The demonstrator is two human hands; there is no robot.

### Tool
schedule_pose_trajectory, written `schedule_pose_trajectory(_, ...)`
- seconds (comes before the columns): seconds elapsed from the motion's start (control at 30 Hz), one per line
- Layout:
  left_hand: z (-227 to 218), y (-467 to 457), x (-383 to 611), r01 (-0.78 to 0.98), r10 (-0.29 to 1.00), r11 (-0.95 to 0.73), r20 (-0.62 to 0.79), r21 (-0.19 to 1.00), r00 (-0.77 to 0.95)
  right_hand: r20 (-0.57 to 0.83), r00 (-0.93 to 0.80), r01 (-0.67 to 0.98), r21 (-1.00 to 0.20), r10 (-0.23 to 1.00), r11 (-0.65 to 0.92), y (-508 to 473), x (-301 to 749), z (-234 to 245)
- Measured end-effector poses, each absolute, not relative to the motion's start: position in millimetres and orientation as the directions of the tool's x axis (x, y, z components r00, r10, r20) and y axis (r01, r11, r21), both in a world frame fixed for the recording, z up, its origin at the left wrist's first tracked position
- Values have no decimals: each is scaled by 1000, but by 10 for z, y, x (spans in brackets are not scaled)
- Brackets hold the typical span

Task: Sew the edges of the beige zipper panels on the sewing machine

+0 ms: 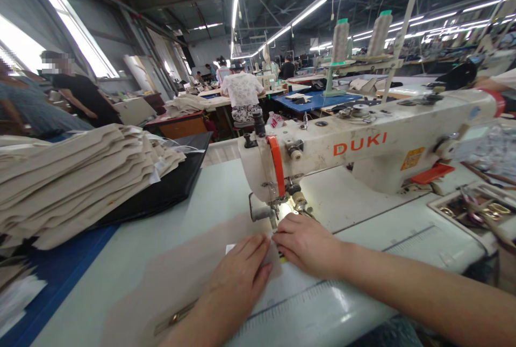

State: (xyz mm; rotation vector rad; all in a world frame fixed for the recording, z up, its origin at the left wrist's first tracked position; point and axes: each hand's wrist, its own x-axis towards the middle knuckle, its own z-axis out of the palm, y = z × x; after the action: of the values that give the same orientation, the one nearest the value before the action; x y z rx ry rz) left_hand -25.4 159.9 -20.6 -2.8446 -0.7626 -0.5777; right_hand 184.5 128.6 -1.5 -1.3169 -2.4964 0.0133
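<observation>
A sewing machine (314,148) marked DUKI stands on a pale table, its lamp lit beside the needle. My left hand (242,272) lies flat in front of the presser foot (274,221), fingers stretched out. It rests at the edge of a pale beige area (181,261) that looks like cloth, though the blur leaves this unsure. My right hand (304,245) is right of the foot, fingers bent and pressed together; what they hold is hidden. The fingertips of both hands nearly meet. A small white piece (229,248) shows beside my left fingers.
Stacked beige cloth panels (88,170) lie on black material (177,191) at left. A tray (443,207) at right holds metal rings and tools. Thread cones (341,41) stand behind the machine. Ruler markings (290,301) cross the table front. Other people are farther back.
</observation>
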Motion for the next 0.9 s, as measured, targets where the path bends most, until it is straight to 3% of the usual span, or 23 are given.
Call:
schedule_pose_trajectory(0.2,-241,1609,-258,506,476,-862,374,21,796,281,-545,801,-107,790,590,1343,1898,-20)
schedule_pose_trajectory(0.43,-249,1744,-92,482,440,-876,364,-28,821,327,-534,813,-55,779,580,1423,2013,-55)
schedule_pose_trajectory(0.9,-292,1954,-41,457,408,-889,398,-31,821,274,-504,855,23,819,519,1498,2022,-32)
